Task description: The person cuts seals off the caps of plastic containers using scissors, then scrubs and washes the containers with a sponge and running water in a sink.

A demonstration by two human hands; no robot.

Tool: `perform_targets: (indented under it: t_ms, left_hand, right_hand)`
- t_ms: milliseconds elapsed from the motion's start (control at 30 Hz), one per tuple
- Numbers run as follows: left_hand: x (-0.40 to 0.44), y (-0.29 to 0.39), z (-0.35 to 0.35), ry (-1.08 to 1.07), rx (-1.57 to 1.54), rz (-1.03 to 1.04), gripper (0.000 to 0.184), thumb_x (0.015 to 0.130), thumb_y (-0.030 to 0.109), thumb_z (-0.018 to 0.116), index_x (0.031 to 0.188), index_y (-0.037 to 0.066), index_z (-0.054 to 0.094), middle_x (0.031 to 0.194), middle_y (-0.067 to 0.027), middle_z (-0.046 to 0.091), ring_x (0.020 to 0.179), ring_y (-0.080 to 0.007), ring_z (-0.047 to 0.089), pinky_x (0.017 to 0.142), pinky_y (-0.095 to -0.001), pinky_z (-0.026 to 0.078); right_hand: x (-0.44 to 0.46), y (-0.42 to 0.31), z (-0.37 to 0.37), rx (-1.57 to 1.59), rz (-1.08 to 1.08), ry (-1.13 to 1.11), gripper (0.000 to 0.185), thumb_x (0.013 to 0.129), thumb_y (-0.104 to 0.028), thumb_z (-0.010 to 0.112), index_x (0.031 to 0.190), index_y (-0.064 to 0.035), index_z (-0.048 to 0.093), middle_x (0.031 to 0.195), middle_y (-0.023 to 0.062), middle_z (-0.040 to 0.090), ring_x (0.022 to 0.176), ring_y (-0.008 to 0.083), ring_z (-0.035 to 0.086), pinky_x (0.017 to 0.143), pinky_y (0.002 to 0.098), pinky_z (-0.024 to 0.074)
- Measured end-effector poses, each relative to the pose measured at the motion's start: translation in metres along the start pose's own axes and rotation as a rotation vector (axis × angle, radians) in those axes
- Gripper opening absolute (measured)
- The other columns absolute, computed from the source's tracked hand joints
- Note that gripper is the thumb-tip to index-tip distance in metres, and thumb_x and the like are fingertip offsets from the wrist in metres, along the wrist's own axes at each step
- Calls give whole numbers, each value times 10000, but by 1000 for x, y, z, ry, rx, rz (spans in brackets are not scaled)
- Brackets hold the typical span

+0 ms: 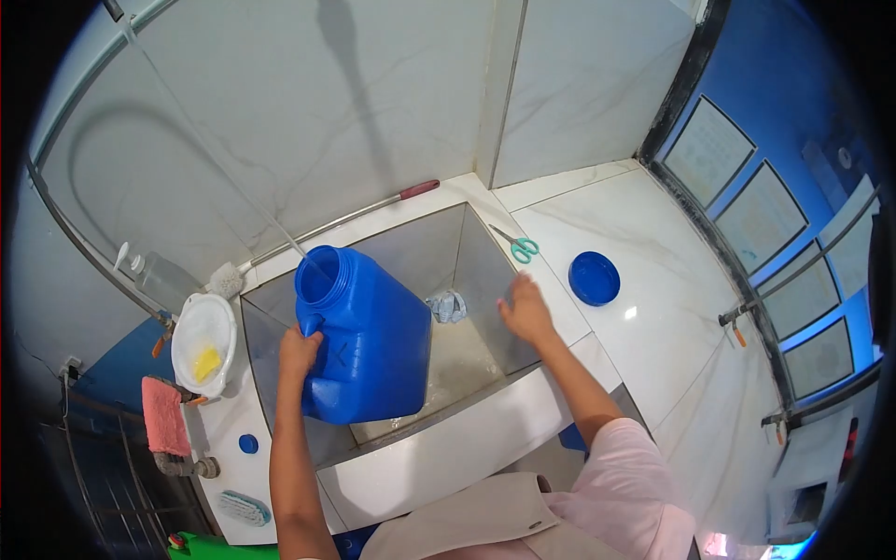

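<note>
A large blue plastic jerrycan (378, 345) stands tilted in the grey-walled sink (495, 271), its round mouth uncapped. My left hand (299, 353) is wrapped round its handle. From the upper left a thin stream of water (210, 154) falls into the mouth. My right hand (525, 310) is over the sink's right side, apart from the jerrycan, with fingers apart and nothing in them. A crumpled bluish cloth (447, 307) lies in the sink behind the jerrycan. Scissors with green handles (523, 248) and a large blue cap (595, 278) rest on the right counter.
Left of the sink are a white basin (206, 322) with a yellow sponge (206, 363), a pump bottle (161, 278), a small blue cap (248, 443) and a scrubbing brush (244, 508). A long-handled brush (336, 222) lies along the back ledge. A pink cloth (166, 415) hangs over a pipe.
</note>
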State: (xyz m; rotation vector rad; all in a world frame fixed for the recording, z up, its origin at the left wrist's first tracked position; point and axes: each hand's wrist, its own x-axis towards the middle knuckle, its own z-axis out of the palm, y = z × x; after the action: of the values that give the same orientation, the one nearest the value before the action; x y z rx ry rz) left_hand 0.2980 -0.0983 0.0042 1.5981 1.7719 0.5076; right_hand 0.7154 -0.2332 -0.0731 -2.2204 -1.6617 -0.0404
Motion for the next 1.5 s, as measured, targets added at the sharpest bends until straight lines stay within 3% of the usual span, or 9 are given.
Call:
perform_targets:
  t_ms: [200,333,433,500,567,867,1133,1267,1500]
  left_hand:
    - [6,-17,4,13,14,65,300,719,215,645,924,-4,649,797,-218,660,788,-358,654,720,-434,494]
    - [-4,-18,7,72,22,49,304,723,230,651,933,9,650,851,-229,660,847,-379,641,754,-440,489]
    - [-8,-25,11,76,15,42,305,726,240,654,930,13,645,866,-239,655,861,-392,633,762,-446,487]
    - [-11,-41,18,170,46,141,239,739,181,638,893,0,620,614,-119,608,468,-226,589,462,-353,472]
    - [-19,-53,14,161,4,25,273,734,205,642,904,-8,622,713,-177,631,632,-303,617,597,-396,482]
    - [-39,-94,7,130,-378,-251,245,771,169,641,868,-41,562,597,-125,588,414,-186,553,374,-324,434]
    - [2,-66,-4,220,-4,217,517,819,395,602,1004,-85,557,905,-259,645,877,-436,615,779,-476,478]
    - [21,0,-18,19,359,276,494,849,382,606,1126,-22,546,961,-205,649,909,-349,625,792,-466,473]
    - [78,13,44,578,471,685,493,881,398,542,1200,23,517,1155,-204,562,1090,-352,519,921,-454,404]
  right_hand:
    - [20,-91,1,250,-116,-587,312,850,-215,508,982,43,625,971,256,621,929,404,587,863,454,452]
    - [134,-181,20,443,-366,-100,305,832,-169,483,1031,11,629,977,257,623,927,414,589,838,466,462]
    - [189,-282,7,487,-462,-209,368,773,-109,496,1098,16,614,1030,260,613,968,387,600,881,422,463]
    - [215,-325,14,325,-509,-393,388,771,-91,495,1127,21,599,1032,260,618,961,391,609,865,437,480]
    - [216,-349,15,157,-549,-566,410,768,-73,493,1155,26,585,1035,261,623,954,396,619,849,453,496]
    - [208,-351,25,689,-52,-1069,234,795,38,478,950,188,568,883,286,632,689,352,668,633,436,582]
    - [219,-356,-15,716,-91,-1133,181,746,84,489,890,141,582,826,237,641,690,299,678,618,338,587]
    - [213,-368,-43,812,7,-1107,240,695,137,431,870,120,593,815,199,641,697,302,686,594,322,575]
    - [213,-371,-47,827,-68,-1009,133,748,95,476,791,104,602,778,176,637,697,269,686,594,304,582]
